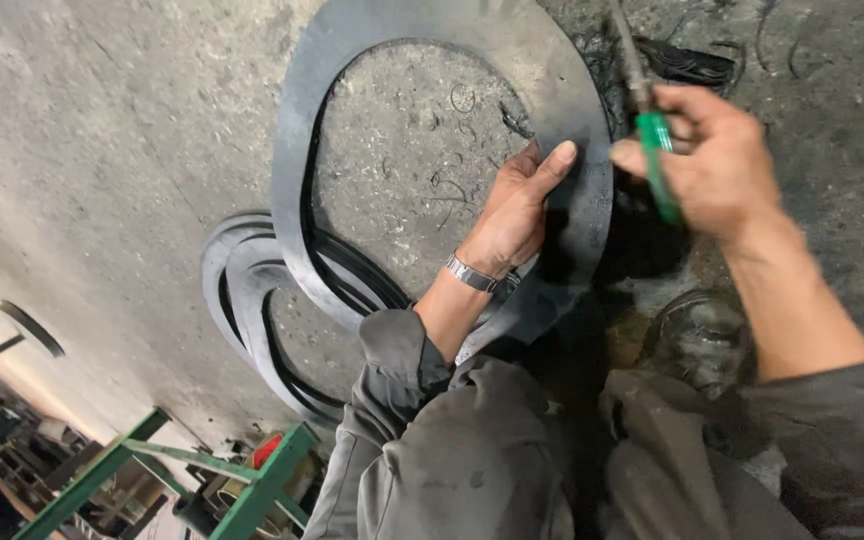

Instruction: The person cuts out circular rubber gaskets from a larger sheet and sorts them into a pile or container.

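A large dark rubber ring (297,120) lies on the grey concrete floor (102,120) in the upper middle of the head view. My left hand (517,205) grips the ring's right band from the inside, thumb over its top face, and wears a metal wristwatch (472,273). My right hand (707,160) is closed around a green-handled tool (658,160) just right of the ring; its metal shaft (630,55) points up and away. The tool's tip is out of view.
More dark rubber rings (242,290) lie stacked on the floor at lower left, partly under the big ring. Thin rubber shavings (687,60) litter the floor at top right. A green metal frame (192,480) stands at bottom left. My grey-trousered knees (472,460) fill the bottom.
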